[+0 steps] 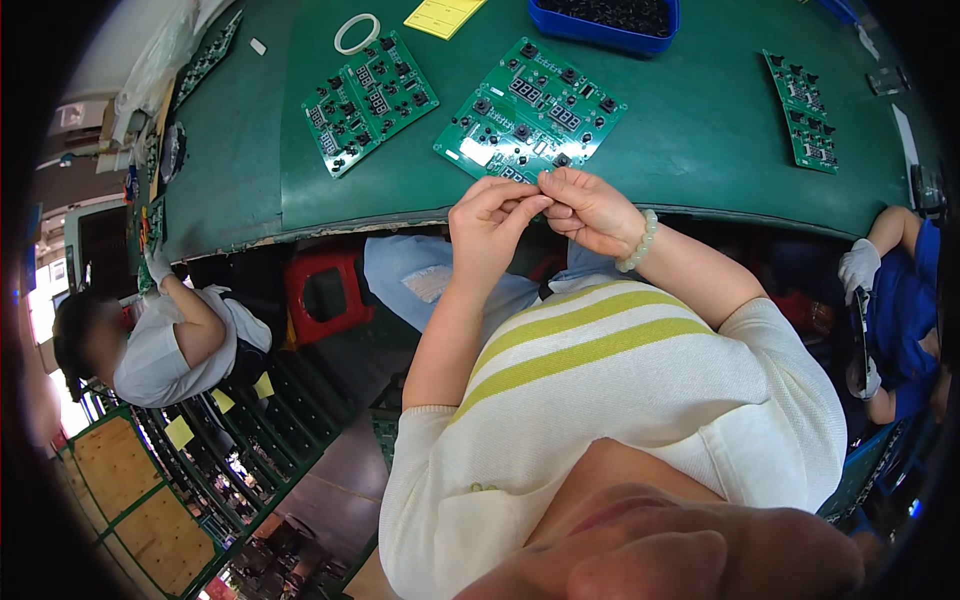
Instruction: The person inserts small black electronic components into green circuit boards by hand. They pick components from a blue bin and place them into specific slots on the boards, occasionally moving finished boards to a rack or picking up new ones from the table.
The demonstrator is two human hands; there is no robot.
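Observation:
My left hand (491, 217) and my right hand (592, 212) meet at the near edge of the green table. Both are closed in a pinch, fingertips together; whatever lies between them is too small to make out. Just beyond my fingers a green circuit board panel (545, 138) lies flat, carrying black buttons and digit displays. My left fingertips cover part of its near corner. A second, similar board panel (378, 107) rests farther to the left. A pale green bead bracelet circles my right wrist.
A blue tray (668, 42) of small black parts stands at the far side. Near it are a yellow card (443, 16) and a white ring (357, 34). Another board (802, 110) lies right. Gloved co-workers sit on both sides; a red stool (326, 297) stands left.

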